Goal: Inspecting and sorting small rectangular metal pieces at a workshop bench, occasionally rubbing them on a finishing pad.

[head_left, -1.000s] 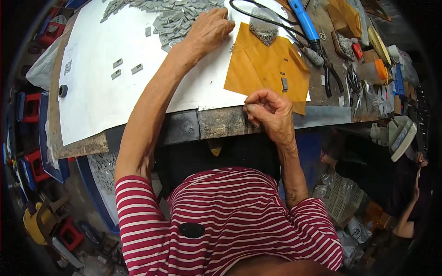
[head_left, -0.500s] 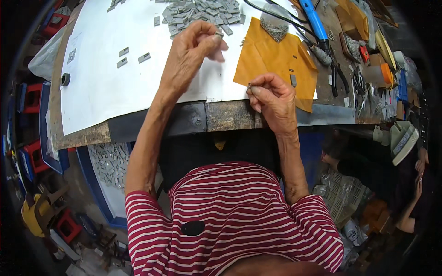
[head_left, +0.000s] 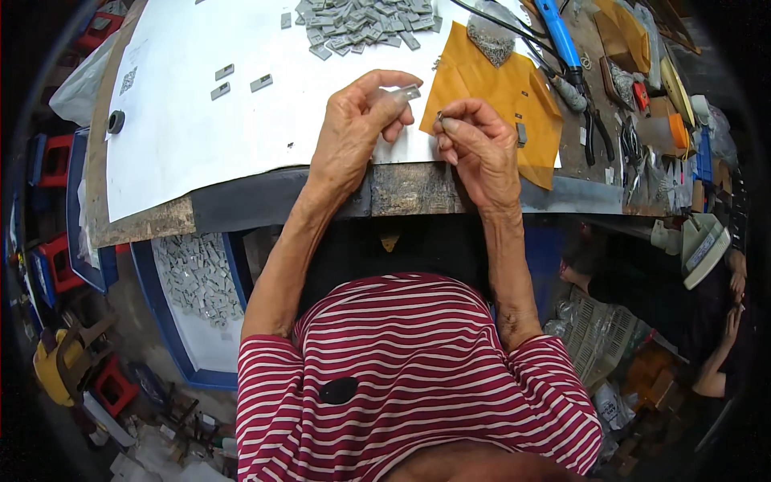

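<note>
My left hand (head_left: pixel 361 120) pinches a small grey rectangular block (head_left: pixel 411 92) between thumb and fingers, above the near edge of the white sheet (head_left: pixel 185 145). A little to its right, my right hand (head_left: pixel 478 145) holds a tiny metal piece (head_left: pixel 439 117) at its fingertips, too small to make out its kind. The two hands are close but apart. Beneath the right hand lies an orange-brown paper (head_left: pixel 538 104), with a bag of small metal parts (head_left: pixel 491 44) on its far side. A heap of similar grey blocks (head_left: pixel 361 24) lies beyond my left hand.
Several single grey blocks (head_left: pixel 261 83) lie to the left on the sheet, and a black ring (head_left: pixel 116 121) near its left edge. At right are a blue-handled tool (head_left: pixel 560 36) with a cable and black-handled pliers (head_left: pixel 596 132). A blue tray of blocks (head_left: pixel 189 373) stands below the table.
My left hand has come away from the heap with the grey block, moving right and nearer to my right hand. The right hand keeps its pinch. The view has shifted slightly.
</note>
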A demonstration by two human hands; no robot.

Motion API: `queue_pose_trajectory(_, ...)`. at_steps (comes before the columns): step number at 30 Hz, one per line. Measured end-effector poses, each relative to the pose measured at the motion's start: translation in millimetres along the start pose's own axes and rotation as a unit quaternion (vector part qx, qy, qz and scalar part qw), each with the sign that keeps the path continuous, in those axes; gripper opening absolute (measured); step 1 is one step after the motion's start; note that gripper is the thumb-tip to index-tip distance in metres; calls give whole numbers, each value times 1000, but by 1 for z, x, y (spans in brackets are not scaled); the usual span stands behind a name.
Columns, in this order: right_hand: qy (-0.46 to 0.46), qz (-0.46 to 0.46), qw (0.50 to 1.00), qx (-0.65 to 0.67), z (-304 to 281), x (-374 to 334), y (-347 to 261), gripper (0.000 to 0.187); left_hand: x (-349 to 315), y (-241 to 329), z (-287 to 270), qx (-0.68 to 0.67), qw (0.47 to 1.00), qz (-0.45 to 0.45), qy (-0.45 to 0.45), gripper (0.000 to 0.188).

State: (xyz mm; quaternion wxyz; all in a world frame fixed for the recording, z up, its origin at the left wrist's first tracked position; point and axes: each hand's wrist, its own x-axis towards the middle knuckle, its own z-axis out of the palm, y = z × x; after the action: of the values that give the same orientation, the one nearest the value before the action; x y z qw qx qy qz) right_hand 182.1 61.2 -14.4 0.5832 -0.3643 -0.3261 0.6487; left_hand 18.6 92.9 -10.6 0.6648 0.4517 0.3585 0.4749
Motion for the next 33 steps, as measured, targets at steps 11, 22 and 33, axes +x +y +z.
queue_pose_trajectory(11,0,-18,999,-34,2,1,3,14,-9,-9,7,23,1000,6,11,23)
queue_pose_trajectory(22,22,-38,988,-148,-1,-2,3,12,-12,-13,11,34,999,30,17,23)
queue_pose_trajectory(33,39,-24,978,-204,1,-2,0,16,-15,-16,14,100,992,63,34,19)
